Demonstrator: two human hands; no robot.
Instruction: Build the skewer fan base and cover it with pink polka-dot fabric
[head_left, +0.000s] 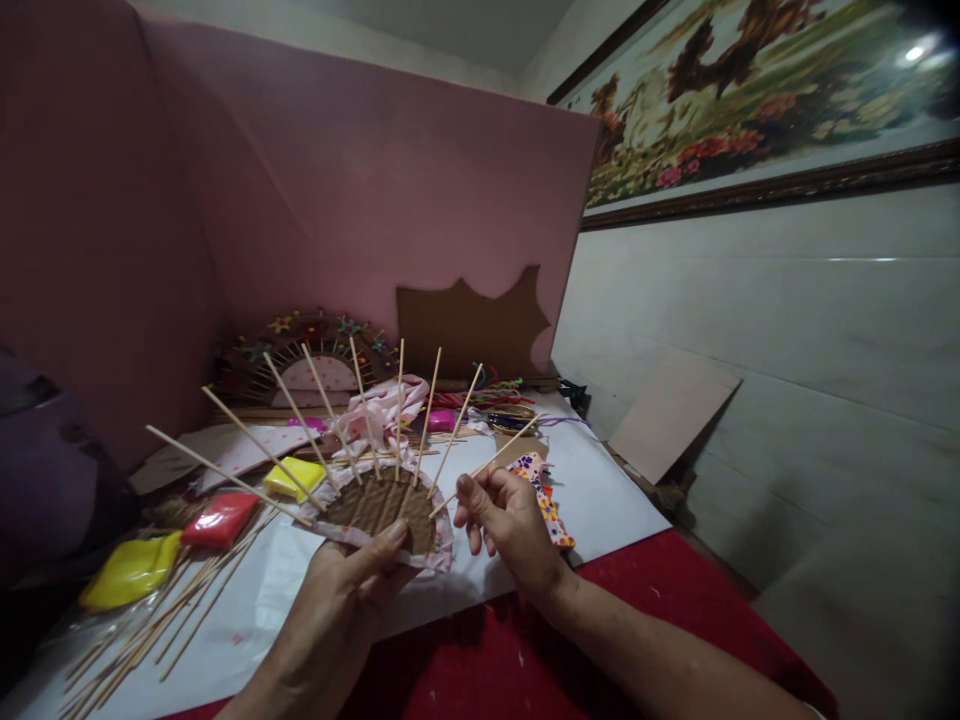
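My left hand (351, 590) grips the near edge of a half-round cardboard piece (379, 505) trimmed with pink ribbon, thumb lying on top. Several thin wooden sticks (330, 415) fan out from it, up and away from me. My right hand (504, 518) pinches the lower end of the rightmost stick (499, 457), just to the right of the cardboard piece. Under both hands lies a white sheet (600, 490) on a red cloth (480, 660).
Loose sticks (161, 625) and yellow and red packets (176, 545) lie at the left. A finished fan-shaped decoration (311, 350), pink fabric, coloured wires and a dotted paper strip (547, 505) sit behind. Pink board and cut cardboard stand at the back; a tiled wall rises on the right.
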